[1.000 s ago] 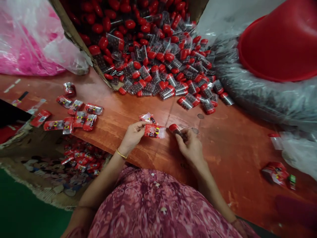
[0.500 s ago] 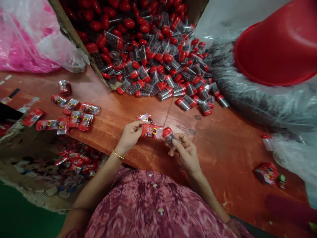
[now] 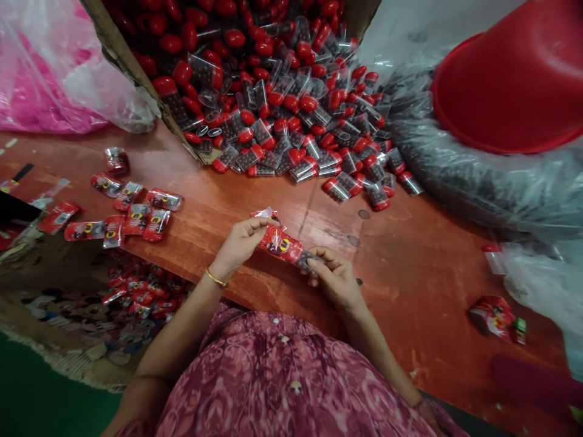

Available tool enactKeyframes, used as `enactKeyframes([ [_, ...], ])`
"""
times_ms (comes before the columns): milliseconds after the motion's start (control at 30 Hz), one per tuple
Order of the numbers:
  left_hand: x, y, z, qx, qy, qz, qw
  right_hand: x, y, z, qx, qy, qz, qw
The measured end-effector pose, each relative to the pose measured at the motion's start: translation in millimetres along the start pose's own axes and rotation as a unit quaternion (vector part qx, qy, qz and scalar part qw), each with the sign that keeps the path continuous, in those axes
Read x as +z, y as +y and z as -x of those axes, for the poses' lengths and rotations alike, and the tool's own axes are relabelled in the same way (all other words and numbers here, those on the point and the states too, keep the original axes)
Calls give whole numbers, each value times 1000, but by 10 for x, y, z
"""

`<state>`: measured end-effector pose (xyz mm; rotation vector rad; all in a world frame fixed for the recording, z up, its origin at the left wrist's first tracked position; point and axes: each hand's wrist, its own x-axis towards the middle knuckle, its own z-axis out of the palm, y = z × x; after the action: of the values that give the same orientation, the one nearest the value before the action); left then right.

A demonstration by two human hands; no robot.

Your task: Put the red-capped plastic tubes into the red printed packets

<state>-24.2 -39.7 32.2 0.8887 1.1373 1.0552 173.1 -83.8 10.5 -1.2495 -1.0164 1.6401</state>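
Observation:
My left hand (image 3: 240, 244) pinches the left end of a red printed plastic sleeve (image 3: 279, 243) above the table. My right hand (image 3: 337, 277) grips a small clear container (image 3: 306, 260) with dark dotted contents. Its red-capped end is in the sleeve's right opening, and its dark end shows between my right fingers. Just behind the sleeve lies another red printed sleeve (image 3: 266, 213), partly covered by my left fingers. To the left rest several wrapped containers (image 3: 137, 218) in red printed film.
A cardboard box (image 3: 132, 70) spills many red-capped containers (image 3: 291, 145) onto the brown table (image 3: 410, 273). At right a red bucket (image 3: 510, 85) rests on a plastic bag of dark pieces (image 3: 464, 188). A lower box (image 3: 86, 340) holds wrapped containers. A pink-filled bag (image 3: 50, 79) is at left.
My right hand has moved slightly left and down, bringing the container's red-capped end into the sleeve. The sleeve now tilts down to the right and looks fuller.

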Motion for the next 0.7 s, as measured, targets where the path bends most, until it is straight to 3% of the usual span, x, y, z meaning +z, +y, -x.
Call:
enactKeyframes([
  [200,199,-238,109,37,76,201,976,36,21,-43,-6,33,-27,999],
  [333,349,-380,191,67,103,195,973,111,4,-39,-19,50,-38,998],
  [500,474,-329,195,21,85,180,980,269,-5,-9,-74,78,26,994],
  [700,576,-242,173,-25,149,278,949,372,2,-1,-98,49,81,991],
])
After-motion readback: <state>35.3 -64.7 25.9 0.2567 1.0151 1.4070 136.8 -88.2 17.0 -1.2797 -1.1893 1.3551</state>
